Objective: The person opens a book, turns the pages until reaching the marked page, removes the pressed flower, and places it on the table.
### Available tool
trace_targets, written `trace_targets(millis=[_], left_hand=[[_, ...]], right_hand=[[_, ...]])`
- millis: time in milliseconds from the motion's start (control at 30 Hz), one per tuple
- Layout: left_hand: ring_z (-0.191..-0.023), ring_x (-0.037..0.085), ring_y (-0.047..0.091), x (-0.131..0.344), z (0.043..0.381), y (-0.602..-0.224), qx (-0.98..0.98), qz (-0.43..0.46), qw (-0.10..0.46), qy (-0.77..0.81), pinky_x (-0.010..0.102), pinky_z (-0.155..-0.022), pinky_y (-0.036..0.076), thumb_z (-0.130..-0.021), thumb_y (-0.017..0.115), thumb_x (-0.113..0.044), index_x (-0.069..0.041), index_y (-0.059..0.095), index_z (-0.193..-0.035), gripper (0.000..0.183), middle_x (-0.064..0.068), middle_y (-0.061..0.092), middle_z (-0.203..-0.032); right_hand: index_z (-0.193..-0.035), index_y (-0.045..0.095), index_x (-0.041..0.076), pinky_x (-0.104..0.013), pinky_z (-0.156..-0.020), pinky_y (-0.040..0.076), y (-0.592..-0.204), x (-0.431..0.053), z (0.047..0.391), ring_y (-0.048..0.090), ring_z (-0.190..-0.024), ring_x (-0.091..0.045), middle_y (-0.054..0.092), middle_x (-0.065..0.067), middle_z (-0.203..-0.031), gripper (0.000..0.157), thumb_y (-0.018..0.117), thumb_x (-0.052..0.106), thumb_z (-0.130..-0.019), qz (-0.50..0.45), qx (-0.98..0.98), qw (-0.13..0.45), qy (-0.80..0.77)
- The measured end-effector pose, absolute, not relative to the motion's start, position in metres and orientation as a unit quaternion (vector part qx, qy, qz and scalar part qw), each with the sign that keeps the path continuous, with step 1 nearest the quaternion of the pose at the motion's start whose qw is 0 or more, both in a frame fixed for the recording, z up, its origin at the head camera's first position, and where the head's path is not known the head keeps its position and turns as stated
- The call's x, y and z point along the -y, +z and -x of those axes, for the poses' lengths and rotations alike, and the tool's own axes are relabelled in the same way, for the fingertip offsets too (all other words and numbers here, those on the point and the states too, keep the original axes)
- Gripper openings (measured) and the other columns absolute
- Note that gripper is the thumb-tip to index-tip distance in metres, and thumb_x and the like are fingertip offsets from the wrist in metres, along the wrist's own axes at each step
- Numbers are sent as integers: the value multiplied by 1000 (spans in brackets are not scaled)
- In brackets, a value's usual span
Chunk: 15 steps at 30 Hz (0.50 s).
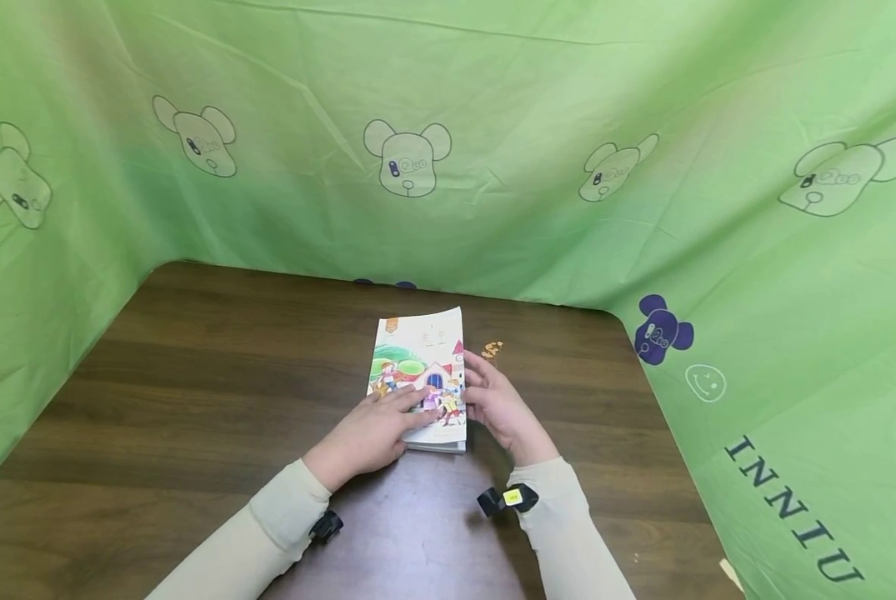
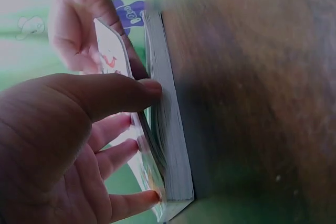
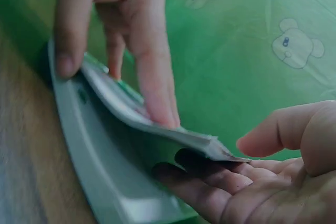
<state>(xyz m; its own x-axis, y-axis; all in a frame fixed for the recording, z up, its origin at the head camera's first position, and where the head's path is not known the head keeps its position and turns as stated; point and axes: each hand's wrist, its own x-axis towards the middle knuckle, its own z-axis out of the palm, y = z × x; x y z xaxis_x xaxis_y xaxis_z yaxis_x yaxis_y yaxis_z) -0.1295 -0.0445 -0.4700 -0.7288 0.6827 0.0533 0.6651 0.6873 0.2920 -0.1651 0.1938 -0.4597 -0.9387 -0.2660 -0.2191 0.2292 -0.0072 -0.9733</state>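
A paperback book point(image 1: 410, 333) with a white, colourfully illustrated cover lies on the table. My left hand point(image 1: 372, 429) rests on the lower part of the cover with spread fingers. In the left wrist view its thumb point(image 2: 115, 95) reaches over the side, against the page edges point(image 2: 170, 124). At the book's right edge is my right hand point(image 1: 503, 408). The right wrist view shows its fingers point(image 3: 210, 192) extended beneath a raised upper section of the book point(image 3: 157, 121), while its thumb stands just above the edge. A gap parts this section from the lower pages point(image 3: 105, 156).
A small orange-gold sprig point(image 1: 493, 350) shows just beyond my right hand. The brown wooden table point(image 1: 192, 400) is walled by green cloth point(image 1: 493, 225) printed with bear faces. Black devices point(image 1: 508, 500) sit at both wrists.
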Motion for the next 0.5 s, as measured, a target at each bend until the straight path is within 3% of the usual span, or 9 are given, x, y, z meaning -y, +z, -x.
trace_targets(millis=[233, 433, 500], left_hand=[[-151, 30, 36, 48, 133, -471, -917, -376, 25, 132, 58, -115, 38, -93, 74, -16, -29, 56, -149, 60, 8, 39, -163], [-152, 36, 34, 48, 132, -471, -918, -369, 21, 143, 53, -118, 36, -93, 73, -16, -27, 59, -147, 56, 14, 38, -163], [-151, 39, 33, 48, 132, -471, -918, -367, 19, 148, 54, -119, 35, -92, 72, -14, -26, 60, -146, 56, 17, 38, -162]], right_hand=[[-161, 23, 2, -30, -84, 57, -472, -189, 163, 67, -113, -34, 49, -29, -150, 80, 46, -17, -87, 40, -785, 95, -610], [-164, 23, 14, -49, -100, 54, -468, -184, 156, 60, -128, -40, 49, -26, -152, 83, 53, -11, -90, 85, -859, 47, -502], [-163, 26, 16, -51, -99, 54, -466, -183, 153, 64, -122, -38, 50, -23, -152, 83, 57, -7, -90, 100, -888, 29, -448]])
